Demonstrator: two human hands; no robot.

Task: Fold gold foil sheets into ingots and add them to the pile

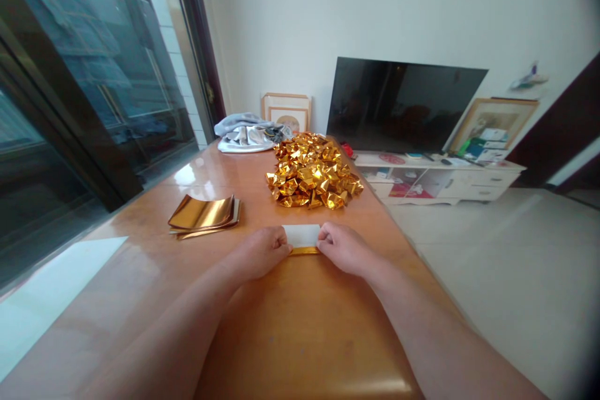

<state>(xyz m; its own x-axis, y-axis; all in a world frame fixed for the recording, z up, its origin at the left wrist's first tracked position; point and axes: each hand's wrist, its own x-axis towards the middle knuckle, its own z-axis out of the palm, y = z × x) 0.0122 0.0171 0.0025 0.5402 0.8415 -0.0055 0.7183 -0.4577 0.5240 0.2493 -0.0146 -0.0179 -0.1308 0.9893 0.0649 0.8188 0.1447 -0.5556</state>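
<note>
- Forearms run up from 6 o'clock over the bare near stretch of the bench [300, 337], which is glossy wood; judged from the shine, foil could slide on it if the pinch slackens.
- Left hand [260, 252] is curled closed at 11 o'clock of the forearms' meeting point, fingertips pinching the left end of the folded sheet [302, 239].
- Right hand [344, 248] is likewise curled, gripping the sheet's right end; the two hands sit just either side of it.
- Folded sheet lies flat on the bench between the hands, white face up with a gold edge showing along its near side. A likely slip: uneven pressure from the two pinches would skew the crease, and thin foil probably tears or wrinkles if pulled apart.
- Bench's right edge runs close by at 3 o'clock of the right hand, with floor beyond; an elbow swung outward has little surface there.
- Stack of gold sheets [205, 215] lies at 10 o'clock of the left hand, well apart, top sheet curling up; a sweeping sleeve or draught could plausibly scatter them.
- Open bench lies to the left, toward the glass door, the freest room for moving.
- Pile of folded gold pieces [313, 172] sits at 12 o'clock, near the sheet; pushing forward risks nudging it.
- Grey cloth [248, 132] rests at the far end, at 11 o'clock.
</note>
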